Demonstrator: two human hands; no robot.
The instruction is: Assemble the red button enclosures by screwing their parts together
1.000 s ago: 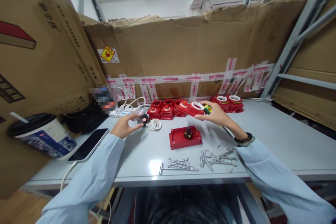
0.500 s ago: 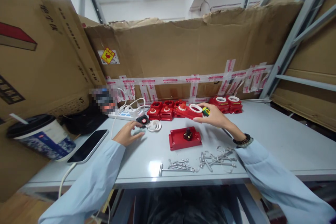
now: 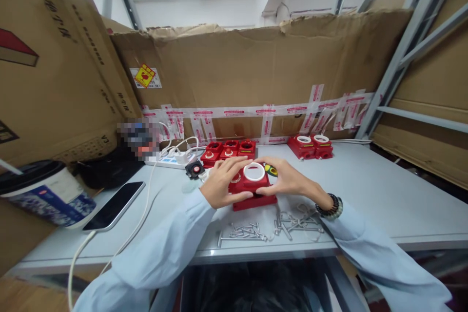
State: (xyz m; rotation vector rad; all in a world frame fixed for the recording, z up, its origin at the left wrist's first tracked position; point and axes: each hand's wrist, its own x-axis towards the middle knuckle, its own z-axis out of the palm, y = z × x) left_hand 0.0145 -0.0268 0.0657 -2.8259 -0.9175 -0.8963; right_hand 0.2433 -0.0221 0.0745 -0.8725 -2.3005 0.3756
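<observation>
Both my hands hold a red box cover (image 3: 252,181) with a white ring on top, just above the red base plate (image 3: 256,201) on the table. My left hand (image 3: 219,183) grips its left side with curled fingers. My right hand (image 3: 288,180) grips its right side and also carries a small yellow-green tool (image 3: 271,170) against the palm. A black part with a red button (image 3: 194,169) lies on the table to the left of my hands.
Long screws (image 3: 252,230) and thin metal clips (image 3: 303,222) lie near the front edge. Red boxes (image 3: 226,150) line the back, two more (image 3: 310,145) to the right. A power strip (image 3: 171,158), phone (image 3: 115,205) and lidded cup (image 3: 44,192) sit left. Cardboard walls surround the table (image 3: 383,195).
My right hand brought the red cover from the back row down over the base plate. My left hand left the black button part on the table and joined the cover.
</observation>
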